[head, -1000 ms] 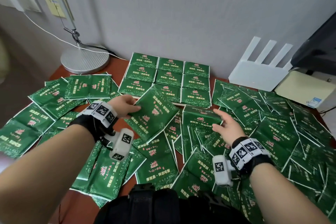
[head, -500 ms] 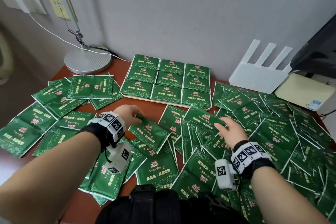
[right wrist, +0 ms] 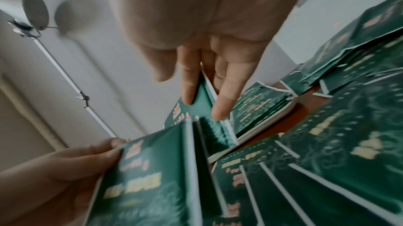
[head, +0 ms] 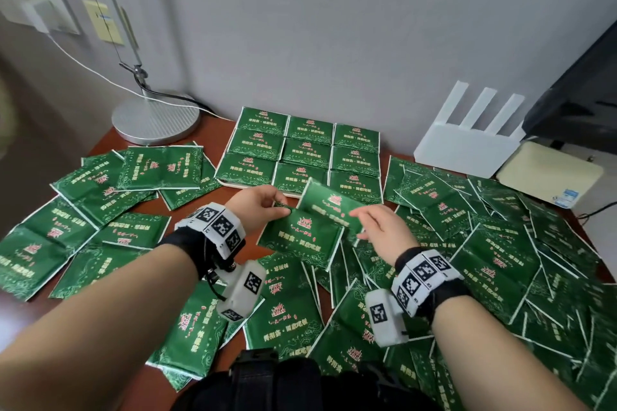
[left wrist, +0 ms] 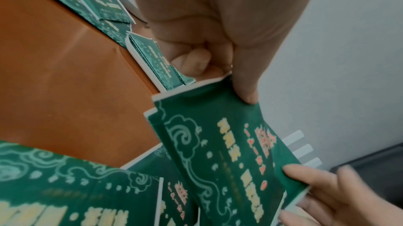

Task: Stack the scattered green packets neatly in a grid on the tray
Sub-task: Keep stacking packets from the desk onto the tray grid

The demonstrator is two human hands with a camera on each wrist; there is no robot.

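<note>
Two packets are in hand at once. In the head view the left hand pinches the near packet by its left edge, and the right hand holds a second packet by its right end, tilted and overlapping the first one's far edge. Just beyond both grips lies the tray, its white rim showing under a three-by-three grid of packets. Loose packets spread to the right of the right hand, beneath both wrists and to the left of the left hand.

From the left wrist, the thumb presses the top of the packet's corner with the fingers curled under it; the right hand's fingertips clasp the far end of the upper packet.

From the right wrist, blurred by motion, two fingers sandwich a packet's edge, and the left hand grips its own packet below.

To do this step well, I would square the two packets against each other while both ends are pinched, carry them level over a grid cell, and lower them flat so the edges match the pile underneath. A packet that lands tilted would likely slide and nudge its neighbours out of line.
</note>
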